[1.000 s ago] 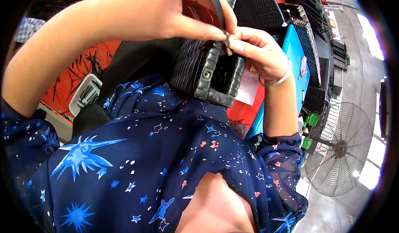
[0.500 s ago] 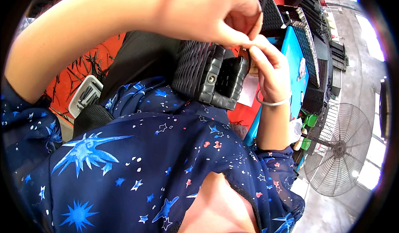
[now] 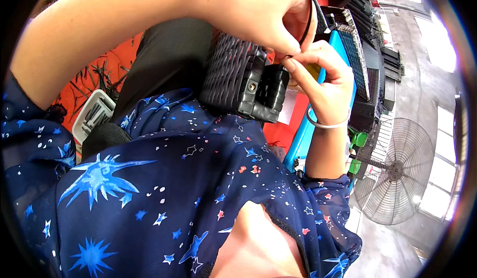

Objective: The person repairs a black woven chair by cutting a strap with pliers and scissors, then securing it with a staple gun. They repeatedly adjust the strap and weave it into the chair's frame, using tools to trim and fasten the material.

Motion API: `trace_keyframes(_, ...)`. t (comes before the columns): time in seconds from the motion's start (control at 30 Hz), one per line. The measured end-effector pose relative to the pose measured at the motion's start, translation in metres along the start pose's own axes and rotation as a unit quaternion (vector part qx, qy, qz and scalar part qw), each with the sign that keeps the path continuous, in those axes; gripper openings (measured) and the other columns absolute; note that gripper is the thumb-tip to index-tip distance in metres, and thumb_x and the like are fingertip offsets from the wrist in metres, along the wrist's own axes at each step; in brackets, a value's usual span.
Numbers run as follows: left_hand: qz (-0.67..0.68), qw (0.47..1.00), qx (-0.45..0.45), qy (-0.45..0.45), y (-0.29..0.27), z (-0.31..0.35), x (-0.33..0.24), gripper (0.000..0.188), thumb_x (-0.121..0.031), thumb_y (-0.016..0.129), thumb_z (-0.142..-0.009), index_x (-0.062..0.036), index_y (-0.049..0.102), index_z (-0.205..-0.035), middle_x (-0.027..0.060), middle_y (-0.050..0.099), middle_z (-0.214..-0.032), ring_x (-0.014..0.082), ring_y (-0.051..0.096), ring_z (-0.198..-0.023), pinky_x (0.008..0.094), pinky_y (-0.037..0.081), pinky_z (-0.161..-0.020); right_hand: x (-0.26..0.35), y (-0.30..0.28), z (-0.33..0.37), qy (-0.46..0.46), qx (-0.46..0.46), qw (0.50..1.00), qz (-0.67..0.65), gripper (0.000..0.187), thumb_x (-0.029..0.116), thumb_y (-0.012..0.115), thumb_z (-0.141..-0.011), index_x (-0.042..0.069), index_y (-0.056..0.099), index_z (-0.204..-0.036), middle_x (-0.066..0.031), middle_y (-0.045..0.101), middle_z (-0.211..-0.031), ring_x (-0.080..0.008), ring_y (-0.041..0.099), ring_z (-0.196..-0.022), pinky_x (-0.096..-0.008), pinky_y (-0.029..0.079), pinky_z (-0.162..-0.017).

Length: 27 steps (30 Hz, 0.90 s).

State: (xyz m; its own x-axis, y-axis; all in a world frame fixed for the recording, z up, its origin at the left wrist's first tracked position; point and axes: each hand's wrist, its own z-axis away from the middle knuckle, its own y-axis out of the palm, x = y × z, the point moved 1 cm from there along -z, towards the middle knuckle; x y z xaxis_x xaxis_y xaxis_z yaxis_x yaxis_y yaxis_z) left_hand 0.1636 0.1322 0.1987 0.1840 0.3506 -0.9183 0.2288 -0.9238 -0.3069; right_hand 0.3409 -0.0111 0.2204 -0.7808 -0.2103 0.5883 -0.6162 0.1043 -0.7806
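A thin black strip (image 3: 311,16) runs along the fingers of my left hand (image 3: 258,15), which reaches in from the left at the top and is closed in a pinch on it. My right hand (image 3: 328,87), with a bangle on its wrist, pinches the end of the strip between thumb and forefinger. The fingertips of both hands meet there. Just below them, a black woven piece (image 3: 231,74), made of flat plastic-looking strands, lies on my lap. It has a round hole with a brass-coloured insert near its corner. Part of its upper side is hidden by my left hand.
A white tray (image 3: 79,121) of dark pieces sits at the left, beside loose black strips (image 3: 97,74) on a red surface (image 3: 74,92). On the right are a blue panel (image 3: 300,141), stacked dark woven panels (image 3: 357,62) and a large fan (image 3: 396,171).
Both hands stay together, with a small shift of the fingers. More of the black strip shows along my left fingers. The view has moved slightly, and the woven piece appears a little higher and further left.
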Motion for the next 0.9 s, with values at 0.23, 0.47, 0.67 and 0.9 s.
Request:
trace_keyframes(0.23,0.062,0.998,0.013,0.030,-0.006,0.015,-0.003,0.024,-0.013,0.063,-0.087,0.0033,0.071,-0.102,0.0130,0.074,-0.088,0.0184,0.070,-0.080,0.0317,0.055,-0.078,0.002,-0.005,-0.019,0.041,0.101,0.994,0.018,0.013,0.010,0.084,-0.077,0.003,0.073,-0.080,0.0008,0.062,-0.078,-0.0071,0.057,-0.070,-0.0228,0.043,-0.063)
trace_keyframes(0.47,0.022,0.973,-0.035,-0.228,0.005,0.003,-0.016,0.035,-0.029,0.063,-0.094,0.0048,0.072,-0.092,0.0108,0.073,-0.080,0.0143,0.068,-0.067,0.0290,0.055,-0.064,-0.011,-0.019,-0.028,0.034,0.204,0.978,-0.023,0.013,0.010,0.080,-0.081,0.001,0.071,-0.083,-0.0002,0.062,-0.082,-0.0090,0.057,-0.074,-0.0251,0.045,-0.067)
trace_keyframes(0.67,-0.201,0.970,0.010,-0.136,-0.001,0.003,-0.050,0.037,-0.029,0.061,-0.096,-0.0002,0.068,-0.074,0.0093,0.065,-0.064,0.0152,0.064,-0.055,0.0313,0.050,-0.054,-0.027,-0.023,-0.057,0.000,0.347,0.924,-0.159,0.015,0.013,0.077,-0.087,0.000,0.068,-0.088,-0.0004,0.063,-0.087,-0.0094,0.058,-0.085,-0.0266,0.048,-0.080)
trace_keyframes(0.9,-0.502,0.859,-0.090,0.042,0.010,-0.004,-0.089,0.020,-0.013,0.071,-0.088,-0.0050,0.067,-0.105,0.0078,0.064,-0.084,0.0220,0.064,-0.081,0.0359,0.051,-0.074,-0.040,-0.014,-0.063,-0.031,0.380,0.895,-0.231,0.017,0.013,0.077,-0.088,-0.001,0.068,-0.090,-0.0005,0.066,-0.084,-0.0071,0.062,-0.083,-0.0244,0.052,-0.076)
